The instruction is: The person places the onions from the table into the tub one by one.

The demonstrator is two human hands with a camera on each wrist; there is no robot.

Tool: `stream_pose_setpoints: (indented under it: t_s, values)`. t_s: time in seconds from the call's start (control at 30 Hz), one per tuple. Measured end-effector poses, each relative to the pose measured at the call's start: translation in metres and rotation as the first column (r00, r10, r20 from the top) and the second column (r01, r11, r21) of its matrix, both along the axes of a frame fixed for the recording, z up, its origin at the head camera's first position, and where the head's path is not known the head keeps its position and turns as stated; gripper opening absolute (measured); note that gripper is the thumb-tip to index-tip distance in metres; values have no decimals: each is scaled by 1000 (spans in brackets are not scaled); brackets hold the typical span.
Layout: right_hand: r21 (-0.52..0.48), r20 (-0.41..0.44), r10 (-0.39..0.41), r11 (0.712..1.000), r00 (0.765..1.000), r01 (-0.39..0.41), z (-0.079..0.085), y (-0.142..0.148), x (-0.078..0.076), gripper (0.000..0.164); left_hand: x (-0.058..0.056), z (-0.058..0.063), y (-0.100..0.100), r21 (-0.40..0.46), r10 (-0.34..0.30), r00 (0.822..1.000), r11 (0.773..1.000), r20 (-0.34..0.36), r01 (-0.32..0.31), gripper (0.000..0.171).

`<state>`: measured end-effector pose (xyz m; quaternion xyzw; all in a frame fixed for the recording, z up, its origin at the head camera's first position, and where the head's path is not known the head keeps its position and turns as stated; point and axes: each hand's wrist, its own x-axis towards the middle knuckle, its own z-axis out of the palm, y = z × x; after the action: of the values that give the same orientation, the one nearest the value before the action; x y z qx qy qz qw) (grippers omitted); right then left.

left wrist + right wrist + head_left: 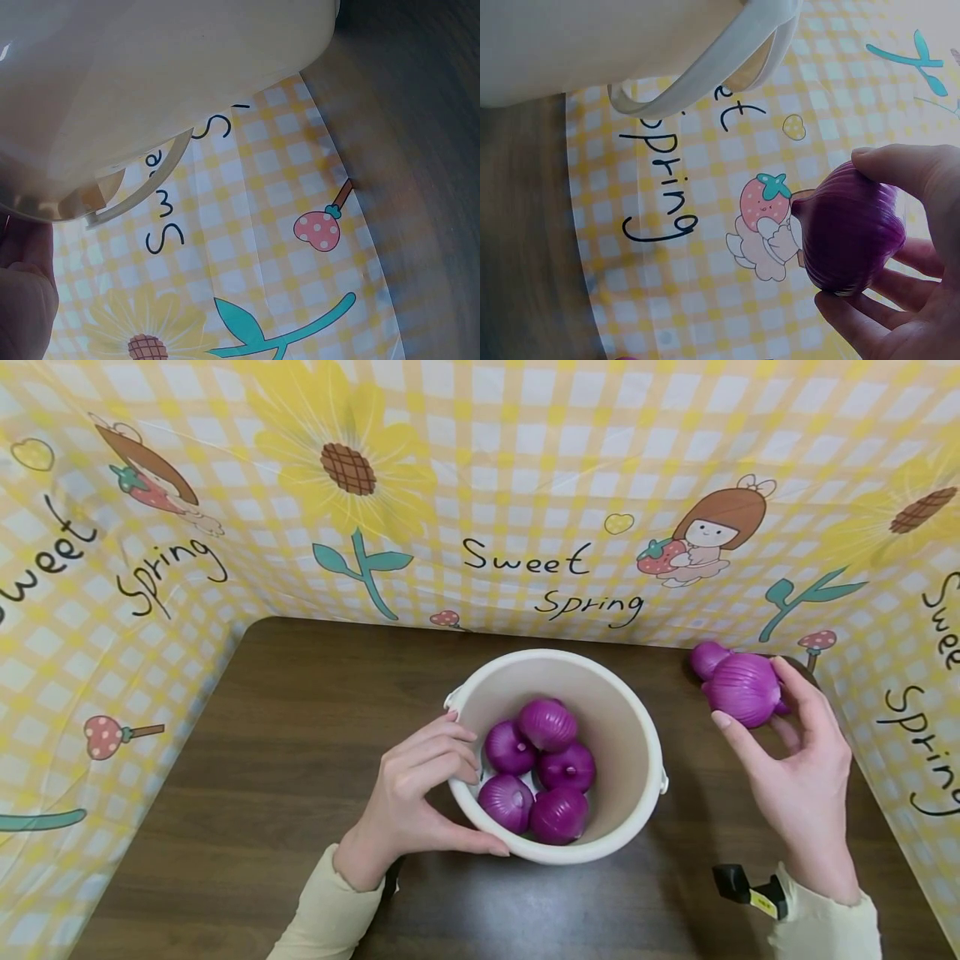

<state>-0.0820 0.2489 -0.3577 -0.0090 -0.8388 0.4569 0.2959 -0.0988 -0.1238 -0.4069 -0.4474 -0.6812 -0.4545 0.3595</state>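
Observation:
A cream-white bucket (558, 853) stands on the table with several purple onions (548, 725) lying at its bottom. My left hand (420, 785) grips the left side of the bucket's rim, its thumb along the front edge. To the right of the bucket, my right hand (806, 777) holds another purple onion (744, 689) between thumb and fingers. In the right wrist view this onion (847, 232) shows its pointed tip facing away from the palm. Just beyond it, one more onion (708, 658) sits near the table's back right corner, partly covered by the held one.
Yellow checked cloth (510, 485) with flowers and cartoon figures walls the brown table (300, 735) at the back and both sides. The bucket's handle (697, 86) hangs down on its far side. A black wrist mount (750, 889) sits by the right sleeve.

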Motion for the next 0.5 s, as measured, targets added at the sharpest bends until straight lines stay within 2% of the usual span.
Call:
stream_pose_setpoints:
  t_s: [0.5]
  values:
    - [-16,-73,57,998,996,-58,6,-6,1,82,0,0,1,3,9,1000,1000,-2,-9,62]
